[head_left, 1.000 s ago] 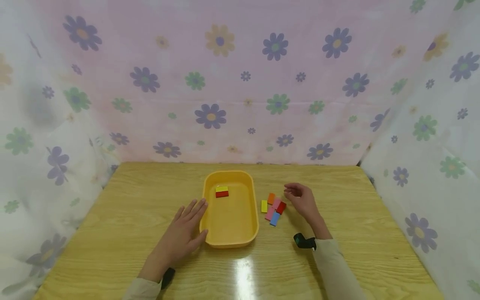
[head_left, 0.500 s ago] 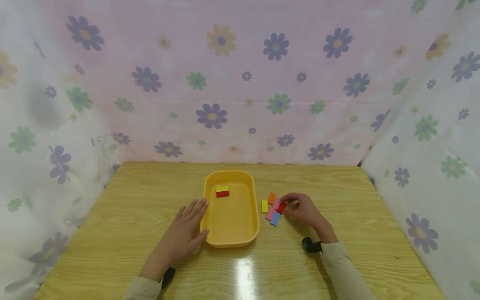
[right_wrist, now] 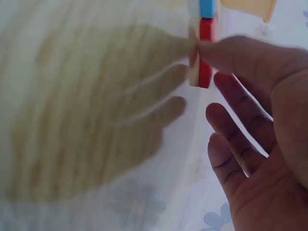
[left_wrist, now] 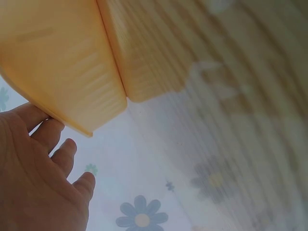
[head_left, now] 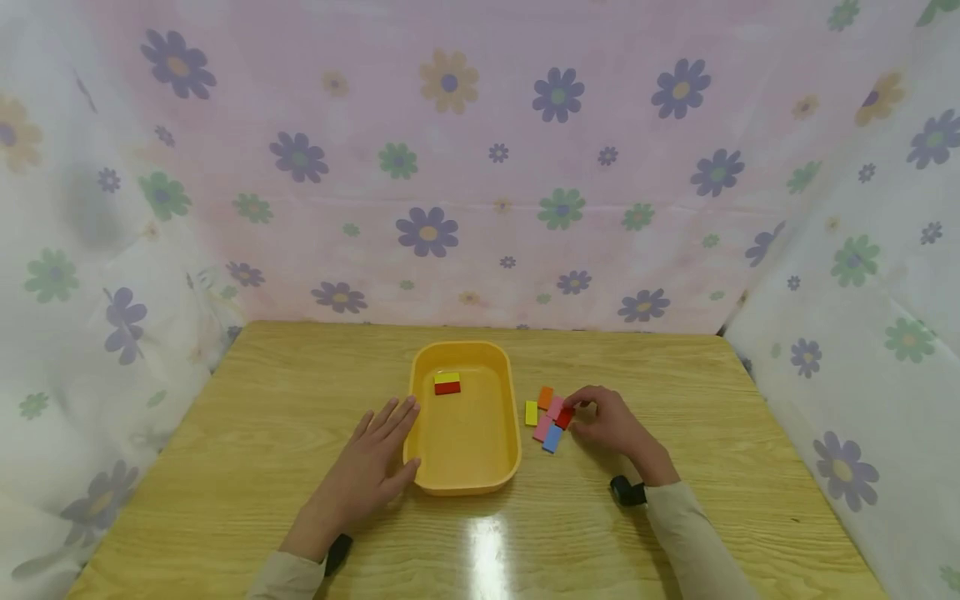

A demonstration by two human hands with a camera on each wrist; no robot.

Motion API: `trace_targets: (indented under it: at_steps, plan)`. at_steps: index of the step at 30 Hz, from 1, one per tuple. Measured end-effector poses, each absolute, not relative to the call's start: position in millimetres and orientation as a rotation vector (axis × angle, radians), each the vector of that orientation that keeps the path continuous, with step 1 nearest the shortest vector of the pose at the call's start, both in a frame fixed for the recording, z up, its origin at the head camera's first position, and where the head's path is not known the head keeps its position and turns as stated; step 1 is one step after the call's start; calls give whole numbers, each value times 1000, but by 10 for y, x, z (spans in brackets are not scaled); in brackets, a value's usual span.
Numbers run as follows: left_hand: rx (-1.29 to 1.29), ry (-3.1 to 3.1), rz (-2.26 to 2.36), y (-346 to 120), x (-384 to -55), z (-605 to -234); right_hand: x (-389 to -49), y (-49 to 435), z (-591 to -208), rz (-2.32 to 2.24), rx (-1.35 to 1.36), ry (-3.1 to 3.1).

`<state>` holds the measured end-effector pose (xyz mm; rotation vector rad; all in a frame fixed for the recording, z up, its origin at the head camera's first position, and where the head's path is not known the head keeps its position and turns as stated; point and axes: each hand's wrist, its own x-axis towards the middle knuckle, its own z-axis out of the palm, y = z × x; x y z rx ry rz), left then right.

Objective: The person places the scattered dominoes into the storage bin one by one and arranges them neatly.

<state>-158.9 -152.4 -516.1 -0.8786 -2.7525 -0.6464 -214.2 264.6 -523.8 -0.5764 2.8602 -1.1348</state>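
My right hand pinches a small red block at the right side of a cluster on the table. In the right wrist view the thumb presses that red block, its other fingers loosely bent beside it. Around it lie a blue block, two pink blocks, an orange block and a yellow block. My left hand, fingers spread, rests at the left rim of a yellow plastic tray. Inside the tray a yellow block and a red block sit side by side.
The wooden table is enclosed by flowered cloth at the back and both sides. The tray stands mid-table, with the block cluster just to its right. Black wrist cameras are strapped to both wrists.
My right hand has come down and toward the cluster, its fingers closing on the red block. The left hand stays at the tray's rim. The view has shifted slightly.
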Motion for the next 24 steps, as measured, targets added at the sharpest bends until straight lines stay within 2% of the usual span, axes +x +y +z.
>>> trace_targets:
  at_steps: [13,24]
  plan:
    - [-866,-2782,-669,-1536,-1582,-5160,-2104,2633,-5235,-1014,-641,2880]
    - [-859,-2785,-676,-1519,-1576,-5167,-2080,2725,-5257,-1178,-495,2757]
